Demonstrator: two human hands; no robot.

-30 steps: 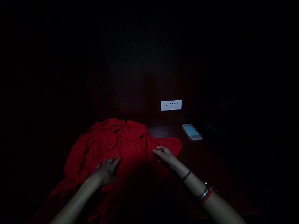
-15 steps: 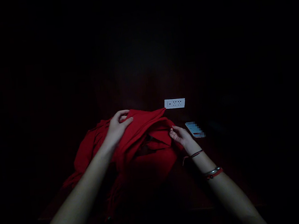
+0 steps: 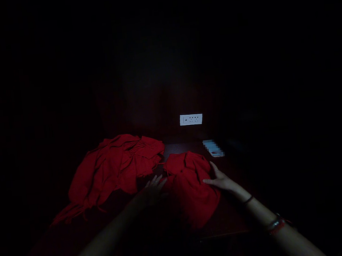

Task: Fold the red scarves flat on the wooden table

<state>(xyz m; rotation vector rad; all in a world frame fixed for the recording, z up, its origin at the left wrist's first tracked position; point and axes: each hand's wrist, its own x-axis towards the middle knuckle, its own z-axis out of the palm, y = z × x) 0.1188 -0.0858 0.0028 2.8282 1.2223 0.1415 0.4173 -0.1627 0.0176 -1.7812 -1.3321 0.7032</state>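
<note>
A red cloth piece [image 3: 192, 191], rumpled, lies in front of me, right of the middle. Its kind cannot be made out. My right hand [image 3: 222, 179] rests at its right edge, thumb and fingers apart. At the cloth's left side is my left hand [image 3: 155, 190], fingers stretched and spread, in dim light; whether it touches the fabric is unclear. Farther left sits a loose heap of red cloth [image 3: 111, 171] with folds and thin cords trailing from its near left end. Neither hand is on that heap.
Both cloths lie on a dark table [image 3: 49, 248], whose near edge shows faintly. A phone [image 3: 213, 148], partly blurred out, lies behind my right hand. On the wall at the back is a white socket panel [image 3: 191, 119]. Everything around is very dark.
My hands have let go of the raised red cloth and come lower and nearer. One piece now lies to the right, apart from the heap. The view has shifted slightly.
</note>
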